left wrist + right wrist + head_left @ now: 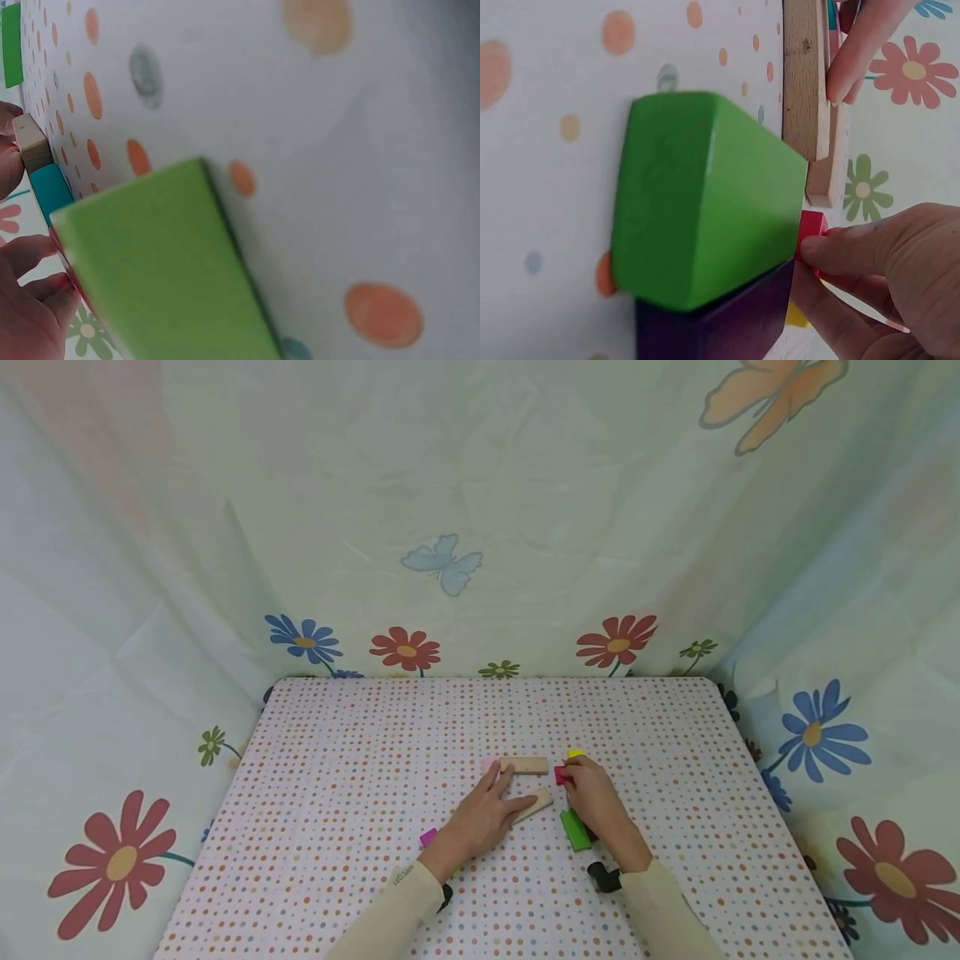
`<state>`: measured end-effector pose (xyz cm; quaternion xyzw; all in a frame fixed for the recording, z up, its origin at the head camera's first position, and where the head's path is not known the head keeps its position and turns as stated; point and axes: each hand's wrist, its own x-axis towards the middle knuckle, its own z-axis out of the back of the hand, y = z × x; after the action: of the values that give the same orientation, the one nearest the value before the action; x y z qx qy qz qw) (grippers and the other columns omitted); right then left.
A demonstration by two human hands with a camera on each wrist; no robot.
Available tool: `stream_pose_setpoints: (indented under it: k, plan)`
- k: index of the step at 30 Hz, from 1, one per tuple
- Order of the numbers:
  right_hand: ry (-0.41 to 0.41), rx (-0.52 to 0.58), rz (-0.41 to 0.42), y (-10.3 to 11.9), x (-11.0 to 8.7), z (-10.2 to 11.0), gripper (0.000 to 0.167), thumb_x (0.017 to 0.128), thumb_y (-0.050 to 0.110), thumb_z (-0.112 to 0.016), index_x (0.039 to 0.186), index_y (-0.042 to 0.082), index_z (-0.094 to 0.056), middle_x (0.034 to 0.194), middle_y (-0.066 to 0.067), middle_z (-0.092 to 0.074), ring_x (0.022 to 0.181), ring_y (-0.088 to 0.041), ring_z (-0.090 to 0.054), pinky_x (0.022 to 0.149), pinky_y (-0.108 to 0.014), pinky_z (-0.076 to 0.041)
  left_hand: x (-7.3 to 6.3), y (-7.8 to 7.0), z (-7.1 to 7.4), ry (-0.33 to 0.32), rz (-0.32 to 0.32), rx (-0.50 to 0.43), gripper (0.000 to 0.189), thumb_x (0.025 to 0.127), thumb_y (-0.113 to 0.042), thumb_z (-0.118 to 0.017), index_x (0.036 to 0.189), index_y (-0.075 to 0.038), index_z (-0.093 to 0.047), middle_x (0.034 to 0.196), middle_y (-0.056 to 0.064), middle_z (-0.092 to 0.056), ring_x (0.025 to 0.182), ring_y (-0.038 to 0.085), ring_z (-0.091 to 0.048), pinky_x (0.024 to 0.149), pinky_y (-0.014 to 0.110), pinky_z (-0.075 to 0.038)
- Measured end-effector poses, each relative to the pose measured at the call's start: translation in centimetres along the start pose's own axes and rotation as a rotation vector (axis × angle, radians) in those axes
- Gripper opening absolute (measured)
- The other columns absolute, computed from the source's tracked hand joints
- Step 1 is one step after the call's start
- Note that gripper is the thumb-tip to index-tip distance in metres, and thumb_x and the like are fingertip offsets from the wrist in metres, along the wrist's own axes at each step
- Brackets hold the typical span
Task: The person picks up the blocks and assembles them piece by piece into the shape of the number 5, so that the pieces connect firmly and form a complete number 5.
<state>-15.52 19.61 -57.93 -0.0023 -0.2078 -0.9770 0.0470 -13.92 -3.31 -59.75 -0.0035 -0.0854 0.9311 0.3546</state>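
Observation:
My right hand (600,797) pinches a small red block (810,229) between thumb and fingers. A yellow block (576,752) shows just beyond those fingers. Close to the right wrist, a green block (705,202) lies against a dark purple block (735,322). My left hand (476,822) has its fingers spread, with one fingertip at the left end of the far wooden plank (528,766) and the thumb over the near wooden plank (536,803). At the left fingertips sits a pale pink block (488,763). A teal block (51,187) shows in the left wrist view.
A magenta block (428,837) lies left of the left wrist. In the left wrist view a light green block (165,262) fills the foreground. The dotted tabletop (360,760) meets a flowered curtain (495,610) at its back edge.

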Motion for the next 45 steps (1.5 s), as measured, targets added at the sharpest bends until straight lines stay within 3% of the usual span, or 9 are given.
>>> stream_pose_setpoints:
  k: [6, 18, 30, 45]
  plan:
    - [-0.002, -0.017, 0.002, 0.4, 0.5, -0.1, 0.019, 0.098, -0.002, -0.069, 0.114, -0.007, -0.077, 0.132, -0.024, -0.069, 0.124, -0.043, -0.068, 0.102, -0.052, -0.06, 0.1, 0.1, -0.1, 0.003, -0.009, 0.005, 0.04, 0.113, -0.034, -0.05, 0.151, -0.038, -0.059, 0.169, 0.022, -0.039, 0.159, 0.044, -0.034, 0.13, 0.044, -0.037]
    - [-0.01, 0.08, 0.004, 0.0, 1.5, -0.2, 0.017, 0.097, -0.004, -0.07, 0.112, -0.007, -0.078, 0.131, -0.023, -0.069, 0.123, -0.043, -0.068, 0.1, -0.052, -0.061, 0.1, -0.1, 0.0, 0.014, -0.007, 0.015, 0.041, 0.112, -0.032, -0.051, 0.152, -0.038, -0.058, 0.169, 0.022, -0.038, 0.16, 0.044, -0.033, 0.131, 0.043, -0.036]
    - [-0.01, 0.095, 0.007, 0.0, 1.6, -0.5, 0.018, 0.098, -0.002, -0.069, 0.113, -0.006, -0.078, 0.134, -0.023, -0.068, 0.124, -0.042, -0.068, 0.099, -0.051, -0.061, 0.1, 0.0, 0.0, 0.036, 0.0, 0.042, 0.042, 0.113, -0.033, -0.05, 0.154, -0.04, -0.055, 0.171, 0.02, -0.036, 0.161, 0.043, -0.032, 0.131, 0.043, -0.035]
    - [-0.041, 0.097, 0.008, 0.1, 1.4, -0.7, 0.017, 0.098, -0.003, -0.07, 0.112, -0.006, -0.078, 0.131, -0.023, -0.069, 0.123, -0.042, -0.068, 0.1, -0.053, -0.06, 0.0, 0.0, 0.2, 0.031, 0.005, 0.003, 0.041, 0.113, -0.033, -0.051, 0.153, -0.039, -0.056, 0.171, 0.021, -0.035, 0.161, 0.043, -0.031, 0.131, 0.043, -0.036]
